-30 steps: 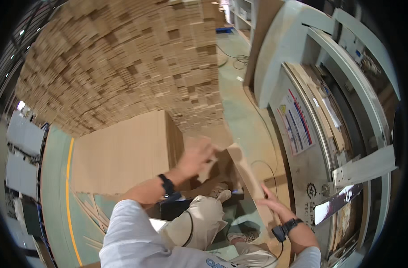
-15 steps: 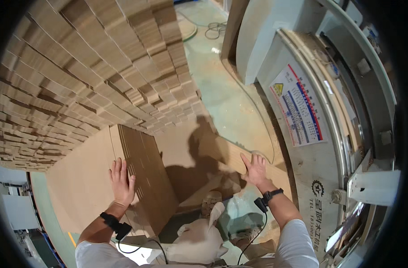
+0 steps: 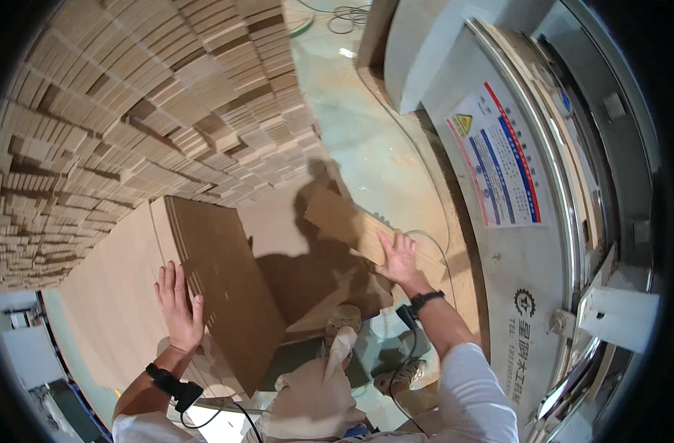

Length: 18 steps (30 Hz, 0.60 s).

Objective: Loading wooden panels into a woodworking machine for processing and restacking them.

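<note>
My left hand [image 3: 180, 310] lies flat, fingers stretched out, on top of a big box-shaped brown stack [image 3: 115, 288]; thin sheet layers show along its upper right edge. Whether the stack is cardboard or thin board I cannot tell. To the right, my right hand [image 3: 400, 260] grips the near edge of a flat wooden board [image 3: 355, 230], its thumb and fingers apart on the upper face. The grip's underside is hidden. The board slants from the upper left down to the right, its far left end above a wide tan sheet [image 3: 274, 221].
A tall wall of stacked wood strips [image 3: 174, 96] rises at the far left. On the right stands a grey machine [image 3: 499, 273] with a label sheet and a metal rail. A cable [image 3: 399, 125] runs along the dusty green floor [image 3: 337, 103]. My shoes are below.
The wooden board has shifted left and away from me with my right hand on it. My left hand stays flat on the brown stack. The view has moved slightly.
</note>
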Each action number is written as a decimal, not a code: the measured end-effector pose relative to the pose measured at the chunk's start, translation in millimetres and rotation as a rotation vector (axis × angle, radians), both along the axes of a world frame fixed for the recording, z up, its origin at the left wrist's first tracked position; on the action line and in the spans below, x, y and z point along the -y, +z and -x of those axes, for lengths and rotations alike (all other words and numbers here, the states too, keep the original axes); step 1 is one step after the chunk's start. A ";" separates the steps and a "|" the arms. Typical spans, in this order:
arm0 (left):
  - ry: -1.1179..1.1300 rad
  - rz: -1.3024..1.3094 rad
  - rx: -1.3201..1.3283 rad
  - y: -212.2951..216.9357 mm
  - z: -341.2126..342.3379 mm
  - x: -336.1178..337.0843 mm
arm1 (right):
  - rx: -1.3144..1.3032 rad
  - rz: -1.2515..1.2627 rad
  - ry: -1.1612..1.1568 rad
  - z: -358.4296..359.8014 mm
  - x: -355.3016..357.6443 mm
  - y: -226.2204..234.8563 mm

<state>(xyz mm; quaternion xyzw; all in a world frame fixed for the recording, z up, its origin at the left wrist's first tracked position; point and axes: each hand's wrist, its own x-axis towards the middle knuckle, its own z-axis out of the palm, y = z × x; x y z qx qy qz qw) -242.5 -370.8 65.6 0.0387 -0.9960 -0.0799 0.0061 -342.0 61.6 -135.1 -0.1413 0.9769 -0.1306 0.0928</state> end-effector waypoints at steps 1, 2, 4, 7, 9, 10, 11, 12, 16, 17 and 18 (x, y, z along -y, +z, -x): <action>-0.025 -0.013 0.005 -2.2 -0.2 -1.3 | 0.005 -0.013 -0.025 0.4 -0.7 -10.0; -0.008 0.001 0.008 2.4 -1.9 -0.6 | 0.079 -0.020 -0.023 1.1 3.5 -19.2; 0.001 0.015 -0.007 -2.2 -1.8 -0.4 | 0.151 -0.046 -0.043 3.5 3.0 -24.5; 0.007 0.015 -0.005 3.9 -4.3 0.4 | -0.004 -0.032 -0.004 -3.8 9.1 -7.4; 0.006 0.022 -0.006 1.7 -3.6 0.6 | -0.026 0.021 -0.003 -3.5 10.0 5.1; -0.002 0.011 -0.001 1.2 -3.2 0.0 | -0.020 0.022 0.002 -6.3 9.1 -0.4; -0.008 0.001 -0.003 4.1 -2.8 -1.2 | -0.013 0.012 -0.032 -10.1 5.6 -5.1; 0.013 0.014 -0.004 6.4 -3.8 0.0 | -0.007 0.011 -0.052 -13.0 7.7 -13.0; 0.005 -0.027 0.007 0.3 -1.7 1.4 | 0.112 -0.017 -0.055 -14.7 13.4 -28.1; 0.017 -0.021 0.011 2.8 -1.9 0.5 | 0.161 0.004 -0.132 -15.4 25.3 -14.0; 0.046 -0.005 0.017 5.3 -2.7 0.6 | 0.220 0.010 -0.223 -23.1 32.3 -4.4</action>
